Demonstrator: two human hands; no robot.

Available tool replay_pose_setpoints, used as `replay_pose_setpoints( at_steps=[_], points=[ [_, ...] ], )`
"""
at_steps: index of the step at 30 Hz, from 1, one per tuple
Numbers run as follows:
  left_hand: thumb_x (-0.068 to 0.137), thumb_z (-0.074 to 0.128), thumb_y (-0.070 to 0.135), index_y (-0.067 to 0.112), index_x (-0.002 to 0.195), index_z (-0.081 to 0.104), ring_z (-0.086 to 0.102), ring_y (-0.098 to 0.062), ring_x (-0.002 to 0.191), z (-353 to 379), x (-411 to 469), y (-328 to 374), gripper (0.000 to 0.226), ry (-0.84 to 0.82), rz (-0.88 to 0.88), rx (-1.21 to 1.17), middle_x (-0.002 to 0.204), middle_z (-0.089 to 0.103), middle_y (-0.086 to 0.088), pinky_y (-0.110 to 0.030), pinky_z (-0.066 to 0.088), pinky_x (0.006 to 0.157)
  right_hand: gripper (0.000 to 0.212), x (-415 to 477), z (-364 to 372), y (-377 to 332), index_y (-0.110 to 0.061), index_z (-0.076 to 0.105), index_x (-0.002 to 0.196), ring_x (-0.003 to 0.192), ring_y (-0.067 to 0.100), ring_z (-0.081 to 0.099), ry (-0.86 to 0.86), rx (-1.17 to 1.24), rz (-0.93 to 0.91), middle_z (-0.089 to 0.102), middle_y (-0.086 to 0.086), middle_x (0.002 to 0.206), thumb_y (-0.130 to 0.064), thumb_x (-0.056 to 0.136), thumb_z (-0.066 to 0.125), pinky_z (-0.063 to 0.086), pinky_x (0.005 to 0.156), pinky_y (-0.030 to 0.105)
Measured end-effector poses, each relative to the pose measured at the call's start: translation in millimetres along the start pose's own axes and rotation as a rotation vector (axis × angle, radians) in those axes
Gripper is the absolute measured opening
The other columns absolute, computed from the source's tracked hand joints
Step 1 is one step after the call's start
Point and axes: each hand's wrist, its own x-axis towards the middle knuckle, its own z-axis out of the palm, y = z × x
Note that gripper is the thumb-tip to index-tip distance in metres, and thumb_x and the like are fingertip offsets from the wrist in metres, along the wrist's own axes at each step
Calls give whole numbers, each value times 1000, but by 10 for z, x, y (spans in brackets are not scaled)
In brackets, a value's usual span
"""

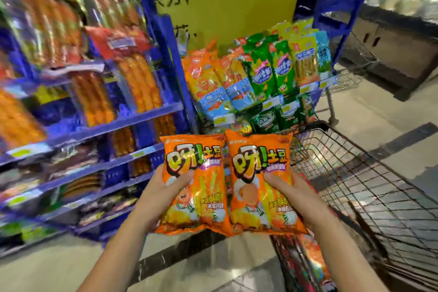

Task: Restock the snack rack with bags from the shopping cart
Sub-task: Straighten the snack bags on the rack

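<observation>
Head view: left hand (pixel 163 187) is gripping left orange bag (pixel 193 197), right hand (pixel 292 194) gripping right orange bag (pixel 260 199), fingers (pixel 181 179) curled; shopping cart (pixel 379 197) at four o'clock, snack rack (pixel 305 89) at twelve.

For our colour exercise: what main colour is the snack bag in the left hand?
The snack bag is orange; head view shows it.

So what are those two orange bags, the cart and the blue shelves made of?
The left orange bag and right orange bag look like thin glossy plastic film: printed, crinkled, catching light. The shopping cart looks like dark metal wire in a grid. The blue rack could be painted metal or plastic; too blurred to tell.
</observation>
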Motion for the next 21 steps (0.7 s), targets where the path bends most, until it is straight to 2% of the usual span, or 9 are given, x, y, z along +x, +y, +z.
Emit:
replay_pose_setpoints(
  at_steps=[1,3,5,8,12,13,15,19,21],
  points=[
    [61,87,73,46,131,58,71,-14,111,-169,-114,-48,80,36,2,-9,124,72,14,-46,57,96,50,34,167,5,-29,67,123,101,32,75,-46,-11,0,78,8,112,-46,80,84,55,99,57],
    [73,83,63,45,126,58,68,2,103,-503,-376,-141,61,112,24,-39,116,69,24,-29,55,84,51,68,531,22,-28,67,125,104,35,74,-133,-38,19,77,10,115,-46,80,85,53,100,58],
    [73,80,56,45,119,60,65,9,99,-877,-653,-266,51,195,32,-73,109,67,30,-24,52,80,48,55,939,59,-24,65,127,103,36,74,-201,-61,38,77,13,114,-39,85,81,54,99,59],
    [65,84,66,46,124,59,69,-7,107,-1483,-1118,-524,67,329,-13,-133,117,71,20,-40,55,96,45,-81,1632,153,-22,65,127,102,37,75,-310,-106,54,77,14,113,-34,86,79,56,97,57],
    [67,89,63,41,128,62,73,-17,111,-2285,-1884,-918,70,444,-5,-218,121,75,10,-53,55,101,35,-415,2643,294,-18,65,124,95,34,77,-454,-165,70,78,14,107,-28,91,72,62,79,42],
    [69,88,61,39,129,63,74,-19,110,-2475,-2086,-1022,68,475,-2,-228,121,76,8,-54,55,100,34,-517,2905,330,-18,64,124,95,34,77,-501,-181,79,78,14,107,-27,92,71,62,79,42],
    [75,86,58,38,128,64,74,-20,110,-2861,-2487,-1268,61,544,5,-250,120,76,6,-55,55,100,36,-716,3420,443,-20,63,126,99,36,76,-586,-217,91,77,14,110,-29,92,71,61,88,49],
    [62,89,68,49,126,60,72,-22,113,-3522,-3270,-1691,72,705,-28,-350,123,74,8,-54,55,100,46,-1087,4349,765,-22,62,131,102,39,74,-709,-285,128,76,15,115,-35,89,76,55,97,59],
    [68,89,63,49,127,59,72,-24,113,-3772,-3649,-1856,68,739,-20,-406,126,73,6,-55,55,99,48,-1264,4790,919,-22,62,132,103,41,73,-786,-317,151,75,16,116,-36,88,77,55,97,60]
  ],
)
